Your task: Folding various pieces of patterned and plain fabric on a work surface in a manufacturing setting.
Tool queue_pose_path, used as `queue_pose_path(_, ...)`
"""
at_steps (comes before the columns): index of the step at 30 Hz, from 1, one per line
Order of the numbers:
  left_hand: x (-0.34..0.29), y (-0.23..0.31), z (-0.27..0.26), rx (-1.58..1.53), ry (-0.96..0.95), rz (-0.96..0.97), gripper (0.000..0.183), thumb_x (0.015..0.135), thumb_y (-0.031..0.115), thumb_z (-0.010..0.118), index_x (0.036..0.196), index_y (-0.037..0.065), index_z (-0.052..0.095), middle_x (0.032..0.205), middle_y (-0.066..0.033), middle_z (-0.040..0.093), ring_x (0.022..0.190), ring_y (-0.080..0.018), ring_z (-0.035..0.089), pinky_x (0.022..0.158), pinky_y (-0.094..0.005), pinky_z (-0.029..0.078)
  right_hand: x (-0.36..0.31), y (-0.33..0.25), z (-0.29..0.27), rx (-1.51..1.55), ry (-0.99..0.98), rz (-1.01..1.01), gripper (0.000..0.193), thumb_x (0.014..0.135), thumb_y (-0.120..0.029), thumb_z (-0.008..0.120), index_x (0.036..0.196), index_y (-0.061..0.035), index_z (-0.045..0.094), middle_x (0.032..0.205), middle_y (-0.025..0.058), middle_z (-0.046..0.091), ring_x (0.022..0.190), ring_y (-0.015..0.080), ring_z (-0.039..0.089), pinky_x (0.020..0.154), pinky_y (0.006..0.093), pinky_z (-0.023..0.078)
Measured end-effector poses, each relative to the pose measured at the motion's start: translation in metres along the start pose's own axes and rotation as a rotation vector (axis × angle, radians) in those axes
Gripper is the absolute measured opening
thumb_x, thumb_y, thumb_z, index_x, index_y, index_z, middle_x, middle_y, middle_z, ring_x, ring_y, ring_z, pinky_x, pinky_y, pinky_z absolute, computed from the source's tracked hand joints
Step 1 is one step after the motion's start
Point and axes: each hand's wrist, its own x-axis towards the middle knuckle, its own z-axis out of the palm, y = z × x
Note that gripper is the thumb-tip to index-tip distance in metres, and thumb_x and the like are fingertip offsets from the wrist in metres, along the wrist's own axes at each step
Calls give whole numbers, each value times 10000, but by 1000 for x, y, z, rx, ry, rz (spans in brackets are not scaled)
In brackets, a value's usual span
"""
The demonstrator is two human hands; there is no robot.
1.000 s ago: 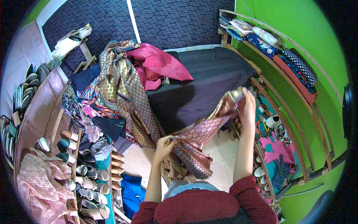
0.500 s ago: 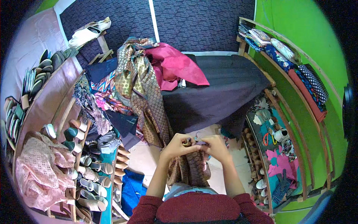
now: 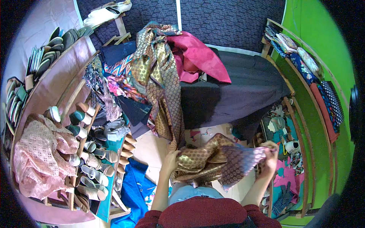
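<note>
A brown and gold patterned cloth (image 3: 201, 161) is stretched out in front of my body between both hands. My left hand (image 3: 173, 159) grips it at its left side, fingers closed round the fabric. Out to the right, my right hand (image 3: 269, 152) holds a bluish, blurred end of it, raised near the right shelf. A long piece of similar gold-dotted cloth (image 3: 170, 87) drapes from the table down toward my left hand; whether the two are one length, I cannot tell. Beside it on the table lies a bright pink cloth (image 3: 207, 57).
A dark-covered table (image 3: 243, 83) stands ahead. At the left are racks of shoes (image 3: 91, 174), a pale pink lace cloth (image 3: 43, 152) and blue fabric (image 3: 133, 190) low down. Wooden shelves with folded cloths (image 3: 323, 110) line the right. Small scraps (image 3: 205, 133) lie on the tiled floor.
My hands, close together before, have moved apart, the right one far to the right. The cloth that hung down between them is now spread sideways. The view has shifted slightly.
</note>
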Motion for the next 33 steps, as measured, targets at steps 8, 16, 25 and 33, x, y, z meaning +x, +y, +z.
queue_pose_path(8, -52, -36, -8, -43, 1, -476, 337, 624, -87, 486, 914, 17, 621, 807, -192, 619, 783, -316, 607, 709, -361, 480, -14, 5, -48, 7, 11, -21, 393, 687, -326, 712, 799, -14, 502, 705, 63, 514, 611, 146, 472, 564, 278, 399)
queue_pose_path(16, -17, 97, 65, -651, 253, -208, 272, 748, 10, 487, 998, 1, 594, 886, -132, 634, 825, -168, 597, 742, -277, 459, -2, 11, 28, 16, -1086, 122, 158, 670, -121, 696, 763, 0, 656, 738, 100, 656, 683, 156, 625, 630, 273, 483)
queue_pose_path(25, -44, 192, 29, -545, -598, 120, 561, 796, 329, 587, 1201, -28, 433, 1076, -205, 568, 986, -239, 561, 861, -346, 415, -57, -19, 29, -287, -679, -88, 178, 693, -14, 638, 870, -31, 630, 773, 86, 650, 685, 151, 623, 628, 276, 464)
queue_pose_path(33, -154, 206, 8, -243, 181, -207, 397, 619, -2, 564, 993, 117, 623, 903, -145, 624, 806, -307, 607, 710, -332, 468, -123, -14, 37, -385, -709, -307, 273, 588, -17, 651, 858, -61, 631, 825, 109, 640, 727, 250, 626, 665, 331, 500)
